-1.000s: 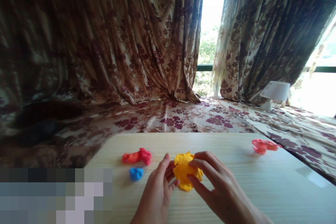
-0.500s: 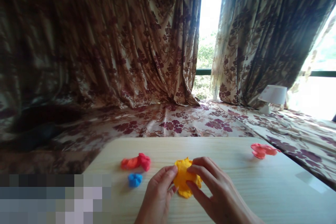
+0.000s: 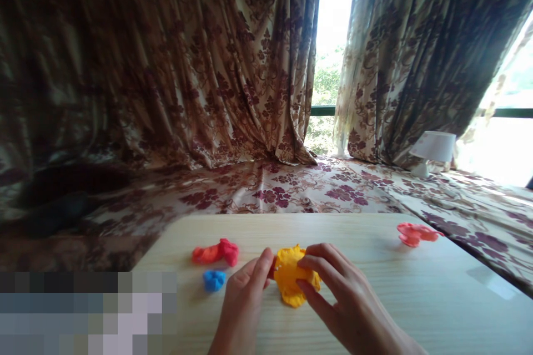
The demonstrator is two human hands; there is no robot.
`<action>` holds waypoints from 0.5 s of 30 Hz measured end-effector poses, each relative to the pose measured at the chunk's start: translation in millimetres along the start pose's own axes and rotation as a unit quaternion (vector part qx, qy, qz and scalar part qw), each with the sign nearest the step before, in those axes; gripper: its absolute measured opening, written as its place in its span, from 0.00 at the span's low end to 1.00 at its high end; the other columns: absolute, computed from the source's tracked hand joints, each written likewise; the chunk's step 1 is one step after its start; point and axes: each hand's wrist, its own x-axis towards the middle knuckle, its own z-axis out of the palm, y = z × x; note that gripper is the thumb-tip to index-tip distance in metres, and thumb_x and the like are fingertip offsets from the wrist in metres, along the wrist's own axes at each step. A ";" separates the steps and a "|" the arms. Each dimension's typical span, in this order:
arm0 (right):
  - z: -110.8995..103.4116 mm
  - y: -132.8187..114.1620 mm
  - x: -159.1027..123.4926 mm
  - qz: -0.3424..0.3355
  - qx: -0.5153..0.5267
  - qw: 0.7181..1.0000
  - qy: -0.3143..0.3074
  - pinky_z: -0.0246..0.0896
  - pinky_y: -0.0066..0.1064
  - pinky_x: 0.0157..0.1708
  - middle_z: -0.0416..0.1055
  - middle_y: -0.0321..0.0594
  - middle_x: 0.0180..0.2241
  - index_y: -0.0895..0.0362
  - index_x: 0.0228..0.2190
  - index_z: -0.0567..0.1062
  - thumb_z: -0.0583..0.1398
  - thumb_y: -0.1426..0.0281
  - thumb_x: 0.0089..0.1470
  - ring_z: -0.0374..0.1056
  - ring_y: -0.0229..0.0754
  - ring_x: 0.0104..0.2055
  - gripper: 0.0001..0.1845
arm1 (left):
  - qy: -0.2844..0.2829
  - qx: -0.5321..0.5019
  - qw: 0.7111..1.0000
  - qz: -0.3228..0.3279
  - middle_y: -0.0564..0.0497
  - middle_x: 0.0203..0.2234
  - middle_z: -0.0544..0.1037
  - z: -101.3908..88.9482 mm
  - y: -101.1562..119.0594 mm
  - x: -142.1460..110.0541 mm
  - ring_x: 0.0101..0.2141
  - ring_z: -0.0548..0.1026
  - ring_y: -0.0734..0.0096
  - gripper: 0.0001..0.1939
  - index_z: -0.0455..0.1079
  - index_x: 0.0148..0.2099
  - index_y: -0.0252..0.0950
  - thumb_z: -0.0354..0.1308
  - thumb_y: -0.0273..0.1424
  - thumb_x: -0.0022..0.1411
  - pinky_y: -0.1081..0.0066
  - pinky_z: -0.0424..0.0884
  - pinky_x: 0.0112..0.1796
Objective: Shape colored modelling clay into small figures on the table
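Observation:
A lump of yellow modelling clay (image 3: 289,277) is held just above the pale wooden table (image 3: 416,299), near its middle. My left hand (image 3: 244,305) pinches the clay's left edge with thumb and fingers. My right hand (image 3: 345,302) grips its right side, fingers curled over the top. Left of my hands lie a red-orange clay piece (image 3: 216,252) and a small blue clay lump (image 3: 214,279).
A pink-red clay piece (image 3: 414,233) lies at the table's far right. Beyond the table stretches a floral-covered surface (image 3: 291,186) with a small white lamp (image 3: 433,150). Patterned curtains (image 3: 187,66) hang behind, parted at a bright window. A blurred patch fills the lower left.
My left thumb has shifted up along the clay's left edge and the yellow lump has been pressed slightly; both hands stay in about the same place.

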 end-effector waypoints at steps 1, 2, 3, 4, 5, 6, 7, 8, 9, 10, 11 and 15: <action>-0.1 -0.1 -0.4 0.002 0.002 1.000 -0.002 0.66 0.34 0.36 0.66 0.42 0.38 0.53 0.37 0.67 0.54 0.75 0.58 0.65 0.42 0.38 0.06 | 0.013 0.007 1.000 0.001 0.44 0.28 0.80 -0.9 -0.5 1.0 0.36 0.73 0.58 0.21 0.78 0.31 0.33 0.62 0.48 0.47 0.63 0.66 0.42; -0.1 -0.4 -0.7 0.001 0.003 1.000 -0.004 0.66 0.34 0.36 0.66 0.42 0.39 0.53 0.38 0.67 0.54 0.75 0.58 0.65 0.42 0.38 0.06 | 0.022 0.010 1.000 0.003 0.44 0.28 0.80 -1.5 -1.1 1.9 0.36 0.73 0.57 0.21 0.78 0.31 0.33 0.61 0.48 0.47 0.63 0.66 0.42; 0.1 -0.9 -1.0 0.000 0.003 1.000 -0.007 0.66 0.34 0.36 0.66 0.42 0.39 0.53 0.38 0.67 0.54 0.75 0.58 0.65 0.42 0.38 0.06 | 0.023 0.010 1.000 0.005 0.44 0.28 0.80 -1.9 -1.4 2.5 0.36 0.73 0.57 0.21 0.78 0.31 0.33 0.62 0.48 0.48 0.63 0.66 0.42; 0.3 -1.5 -1.2 -0.002 0.001 1.000 -0.009 0.66 0.34 0.36 0.66 0.42 0.39 0.53 0.38 0.67 0.54 0.75 0.58 0.65 0.42 0.38 0.06 | 0.017 0.010 1.000 0.009 0.45 0.27 0.79 -1.9 -1.6 2.7 0.36 0.73 0.58 0.20 0.78 0.30 0.34 0.62 0.47 0.48 0.63 0.66 0.42; 0.6 -2.1 -1.3 -0.005 -0.001 1.000 -0.012 0.66 0.34 0.36 0.66 0.42 0.39 0.53 0.38 0.67 0.54 0.75 0.58 0.65 0.42 0.38 0.06 | 0.006 0.008 1.000 0.014 0.45 0.27 0.79 -1.7 -1.6 2.6 0.35 0.73 0.59 0.18 0.78 0.30 0.34 0.63 0.46 0.48 0.64 0.67 0.42; 1.0 -2.7 -1.2 -0.007 -0.003 1.000 -0.015 0.66 0.33 0.36 0.66 0.42 0.38 0.54 0.38 0.67 0.54 0.74 0.58 0.65 0.42 0.38 0.06 | -0.006 0.003 1.000 0.018 0.46 0.27 0.79 -1.4 -1.4 2.2 0.34 0.73 0.60 0.17 0.78 0.30 0.34 0.64 0.44 0.47 0.66 0.67 0.41; 1.4 -3.2 -1.1 -0.011 -0.006 1.000 -0.018 0.66 0.33 0.36 0.66 0.42 0.38 0.54 0.37 0.67 0.54 0.75 0.58 0.65 0.42 0.37 0.06 | -0.016 -0.005 1.000 0.022 0.47 0.26 0.80 -0.9 -1.2 1.6 0.33 0.73 0.62 0.15 0.78 0.30 0.35 0.65 0.43 0.46 0.67 0.67 0.40; 1.8 -3.5 -0.8 -0.015 -0.009 1.000 -0.020 0.66 0.33 0.35 0.66 0.42 0.37 0.54 0.37 0.68 0.54 0.75 0.58 0.65 0.42 0.37 0.06 | -0.021 -0.015 0.999 0.023 0.48 0.25 0.80 -0.5 -0.9 1.0 0.32 0.73 0.63 0.14 0.78 0.30 0.35 0.66 0.41 0.46 0.69 0.68 0.38; 2.1 -3.7 -0.6 -0.020 -0.012 0.999 -0.022 0.66 0.33 0.35 0.66 0.42 0.37 0.54 0.36 0.68 0.54 0.75 0.57 0.65 0.42 0.37 0.06 | -0.021 -0.027 0.999 0.022 0.49 0.25 0.80 -0.1 -0.7 0.4 0.31 0.73 0.64 0.13 0.78 0.29 0.35 0.67 0.40 0.44 0.70 0.68 0.37; 2.3 -3.7 -0.4 -0.025 -0.014 0.999 -0.024 0.66 0.33 0.35 0.66 0.42 0.36 0.54 0.36 0.68 0.53 0.76 0.57 0.65 0.42 0.36 0.07 | -0.017 -0.037 0.999 0.019 0.49 0.24 0.79 0.1 -0.6 0.0 0.30 0.74 0.65 0.13 0.78 0.29 0.35 0.67 0.39 0.43 0.71 0.68 0.36; 2.5 -3.4 -0.3 -0.030 -0.015 0.999 -0.024 0.66 0.32 0.34 0.66 0.42 0.36 0.54 0.37 0.68 0.53 0.76 0.57 0.65 0.42 0.36 0.07 | -0.012 -0.044 0.999 0.015 0.50 0.23 0.79 0.1 -0.6 -0.1 0.29 0.74 0.66 0.13 0.78 0.28 0.35 0.68 0.39 0.42 0.72 0.68 0.35; 2.4 -2.1 -0.8 -0.034 -0.011 0.999 -0.028 0.66 0.33 0.35 0.66 0.43 0.37 0.55 0.38 0.67 0.53 0.76 0.57 0.65 0.42 0.36 0.08 | -0.001 -0.021 1.000 0.018 0.49 0.22 0.79 -2.4 -2.4 2.8 0.29 0.73 0.65 0.14 0.78 0.27 0.34 0.68 0.40 0.42 0.71 0.68 0.35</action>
